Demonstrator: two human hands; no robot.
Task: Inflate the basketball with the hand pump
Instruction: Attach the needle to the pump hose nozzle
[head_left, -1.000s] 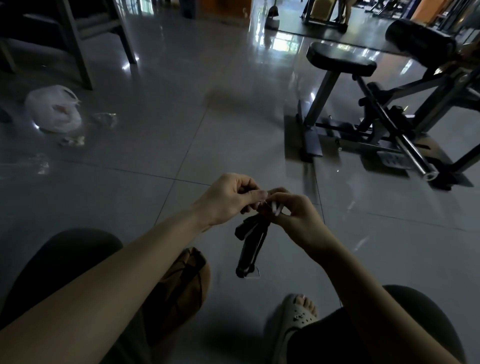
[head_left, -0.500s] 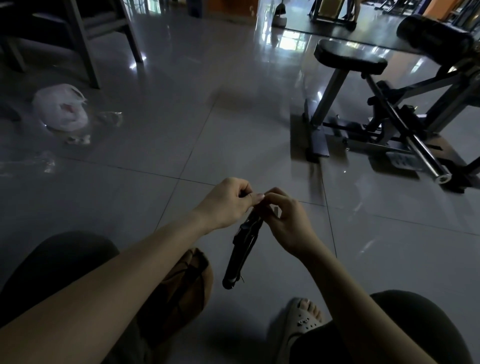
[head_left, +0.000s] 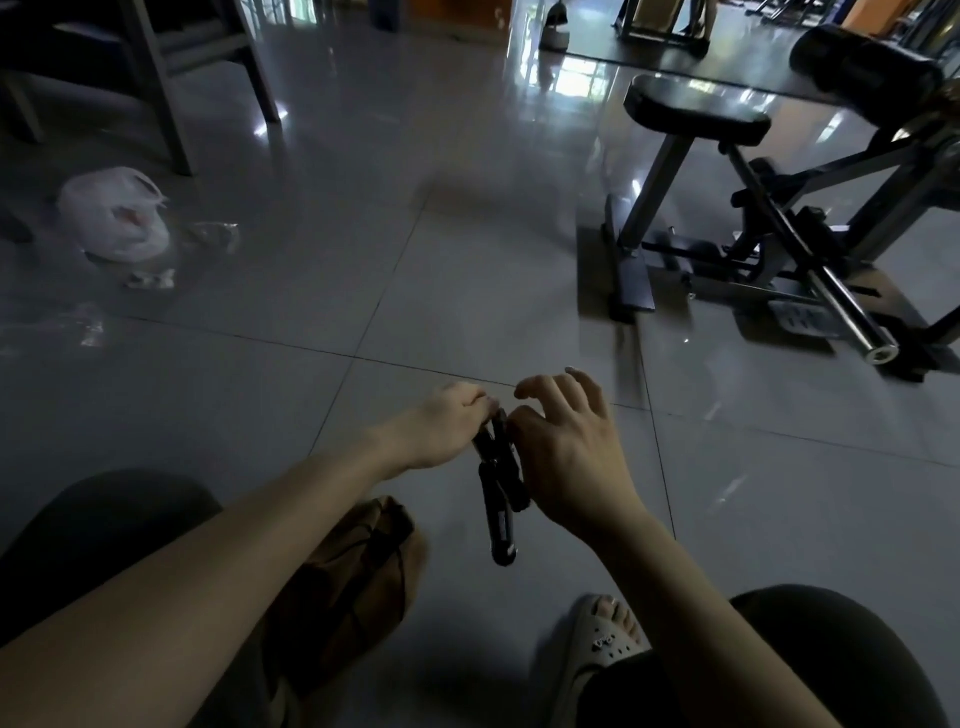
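1. The pump (head_left: 497, 506) was a small black stick. It hung in the air between the two hands, over the grey floor (head_left: 467, 291), with its low end pointing down toward the person.
2. The left hand (head_left: 445, 431) was closed on the top end of the pump, with its fingers curled around it.
3. The right hand (head_left: 569, 452) was just beside the pump on the right. Its thumb side touched the top part, but its fingers were spread wide and held nothing I could see.
4. The ball (head_left: 348, 587) was brown and looked flat and floppy. It lay on the floor near the person, under the left arm and next to the left knee.
5. The pump looked light and hard, so one hand could hold it by the body.
6. The ball looked soft and saggy. It would likely bend when pushed, so it should be held close to the little air hole. I could not see that hole.
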